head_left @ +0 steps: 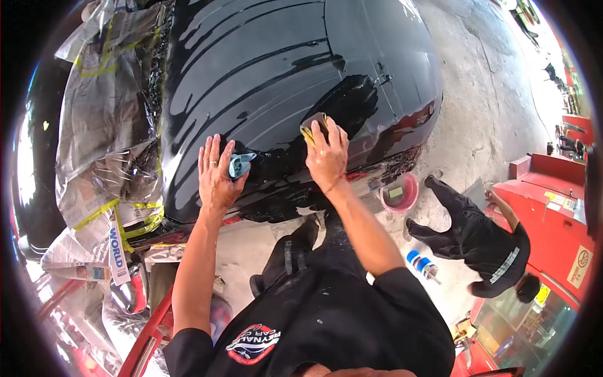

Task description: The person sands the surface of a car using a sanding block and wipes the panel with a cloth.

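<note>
A dark car panel (251, 81), wet and streaked grey and black, fills the area under both hands. My right hand (328, 157) grips a yellow-edged sanding pad (308, 131) with a grey-brown face, pressed against a wet black patch of the panel. To its left, my left hand (220, 176) lies on the panel with fingers stretched forward. Between its thumb and forefinger sits a crumpled light-blue piece (240, 164), perhaps a cloth or a squeegee. The underside of the pad is hidden.
Newspaper and plastic masking (103, 119) with yellow tape covers the left side. A pink bucket (402, 193) with a greenish block stands on the floor at right. Beyond it are a blue-and-white roll-like item (422, 264), a co-worker in black (477, 232) and red cabinets (534, 213).
</note>
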### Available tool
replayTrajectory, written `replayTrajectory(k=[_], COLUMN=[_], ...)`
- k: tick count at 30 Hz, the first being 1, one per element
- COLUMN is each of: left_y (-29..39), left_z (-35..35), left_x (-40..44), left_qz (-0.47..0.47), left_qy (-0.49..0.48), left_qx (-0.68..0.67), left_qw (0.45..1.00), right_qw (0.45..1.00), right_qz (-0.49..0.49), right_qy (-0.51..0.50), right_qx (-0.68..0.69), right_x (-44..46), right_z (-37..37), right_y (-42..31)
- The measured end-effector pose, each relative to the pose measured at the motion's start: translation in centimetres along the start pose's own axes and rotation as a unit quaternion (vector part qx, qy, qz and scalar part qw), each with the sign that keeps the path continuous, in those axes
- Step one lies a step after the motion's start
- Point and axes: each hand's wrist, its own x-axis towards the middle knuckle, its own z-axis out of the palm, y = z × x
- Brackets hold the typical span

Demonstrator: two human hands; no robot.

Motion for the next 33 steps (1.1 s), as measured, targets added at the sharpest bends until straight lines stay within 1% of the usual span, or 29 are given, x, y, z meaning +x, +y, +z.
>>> replayTrajectory(k=[1,3,4,5,7,8,9,10,11,13,14,15,16,17,18,19,20,21,23,24,25,26,27,29,31,32,33], left_y=[0.0,-0.1,0.1,0.1,0.0,0.1,0.0,0.0,-0.1,-0.1,0.0,0.1,0.0,-0.1,-0.1,-0.3,-0.1,0.1,0.0,0.0,0.1,0.1,0.0,0.0,-0.3,-0.2,-0.2], left_z=[0.1,0.0,-0.2,-0.1,0.0,-0.2,-0.2,-0.2,-0.2,0.0,0.0,-0.2,0.0,0.1,0.2,0.3,0.0,0.0,0.0,0.0,-0.4,-0.5,-0.4,-0.6,-0.4,-0.6,-0.9], left_x=[0.2,0.0,-0.1,-0.3,-0.2,-0.1,-0.1,-0.2,-0.1,0.3,0.3,-0.1,-0.2,-0.5,-0.7,-0.3,-0.1,-0.6,-0.1,-0.1,0.0,-0.1,0.0,-0.1,-0.2,-0.2,-0.1], left_qz=[0.003,-0.003,-0.004,-0.009,-0.008,-0.011,-0.014,-0.011,-0.005,-0.001,-0.002,-0.006,-0.007,-0.010,-0.009,-0.008,-0.011,-0.019,-0.013,-0.013,-0.012,-0.011,-0.011,-0.018,-0.013,-0.018,-0.021], left_qy=[0.003,-0.004,-0.004,0.000,-0.007,-0.011,-0.010,-0.011,-0.011,-0.012,-0.009,-0.008,-0.007,-0.008,-0.009,-0.004,-0.011,-0.015,0.001,0.003,-0.002,0.000,0.006,0.004,0.009,0.004,-0.004], left_qx=[0.005,0.002,-0.003,-0.002,0.002,0.004,0.005,0.004,0.003,0.005,0.001,-0.002,0.000,0.002,-0.001,-0.001,0.003,0.006,-0.004,0.000,-0.007,-0.009,-0.010,-0.025,-0.028,-0.033,-0.039], left_qw=[1.000,1.000,1.000,1.000,1.000,1.000,1.000,1.000,1.000,1.000,1.000,1.000,1.000,1.000,1.000,1.000,1.000,1.000,1.000,1.000,1.000,1.000,1.000,1.000,0.999,0.999,0.999], right_qw=[0.998,0.989,0.990,0.986,0.987,0.989,0.995,0.999,1.000,0.990,0.995,0.993,0.989,0.983,0.986,0.986,0.997,1.000,0.996,0.996,0.996,0.994,0.990,0.987,0.998,0.997,0.996], right_qz=[-0.040,-0.005,0.053,0.109,0.084,0.119,0.088,0.026,0.000,-0.009,0.002,0.031,0.074,0.117,0.133,0.144,0.065,0.016,-0.083,-0.070,0.026,0.060,0.083,0.108,0.035,0.012,-0.043], right_qy=[-0.033,-0.123,-0.095,-0.064,0.045,-0.035,0.010,0.020,-0.008,-0.140,-0.070,0.044,0.036,0.025,-0.026,-0.071,0.002,-0.018,-0.032,-0.057,-0.078,-0.019,-0.026,-0.002,-0.006,-0.056,-0.061], right_qx=[0.020,-0.078,-0.093,-0.109,-0.130,-0.083,-0.053,-0.012,0.012,0.026,-0.072,-0.102,-0.122,-0.141,-0.098,-0.053,-0.036,0.019,0.010,0.015,-0.027,-0.089,-0.112,-0.121,-0.052,-0.042,-0.048], right_x=[0.2,4.9,6.4,7.3,6.0,4.9,2.5,0.5,-1.2,2.0,4.2,5.5,6.3,6.4,5.8,4.8,1.8,0.0,0.8,3.0,5.5,6.8,7.7,6.7,3.0,0.4,0.5], right_z=[-0.8,-0.9,0.5,2.0,1.6,0.2,-0.6,-0.6,-1.2,-2.1,-2.3,-0.2,1.0,1.6,0.3,-0.9,0.1,-0.6,-0.7,-0.4,-0.4,1.1,2.4,2.6,1.7,1.3,0.8], right_y=[1.1,8.8,13.6,16.6,13.1,9.0,4.1,1.4,0.0,5.1,8.2,11.8,12.2,12.0,8.9,4.4,1.1,-1.8,0.9,4.9,7.3,8.8,9.9,6.8,0.8,-0.3,0.2])
